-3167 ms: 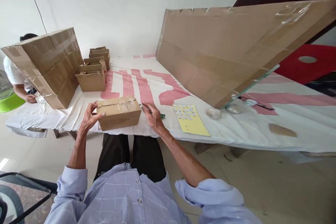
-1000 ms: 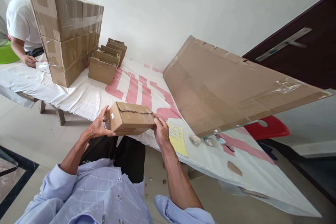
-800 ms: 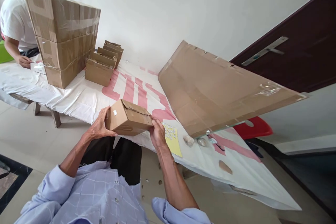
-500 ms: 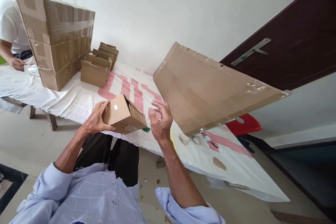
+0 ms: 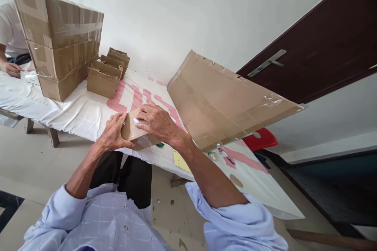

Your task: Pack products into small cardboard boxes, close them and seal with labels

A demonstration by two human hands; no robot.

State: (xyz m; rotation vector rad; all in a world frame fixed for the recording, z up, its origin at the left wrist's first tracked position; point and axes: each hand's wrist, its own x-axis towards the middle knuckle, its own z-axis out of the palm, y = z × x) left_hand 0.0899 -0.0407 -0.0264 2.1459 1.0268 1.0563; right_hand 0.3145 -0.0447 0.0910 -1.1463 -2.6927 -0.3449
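A small brown cardboard box [image 5: 143, 144] tilts over the table's front edge, in front of my body. My left hand [image 5: 113, 131] grips its left end, with the thumb low on the near side and the fingers over the top. Across the top and right end of the same box lies my right hand [image 5: 157, 122], its fingers bent and closed against the cardboard. The fingertips touch a small white label [image 5: 136, 120] on the top face. My right hand hides the box's right end. A green object [image 5: 160, 145] shows just beyond the box.
Large taped cartons [image 5: 67, 27] stand stacked at the left, beside several small open boxes [image 5: 103, 82]. A big cardboard sheet [image 5: 224, 98] leans at the right. A yellow card [image 5: 182, 160] and a tape roll [image 5: 212, 156] lie on the white cloth [image 5: 79, 125]. A co-worker's hand [image 5: 13, 70] is far left.
My right hand has moved left from beside the box onto its top, and its fingers now touch the label. My left hand keeps its grip. The view has shifted slightly.
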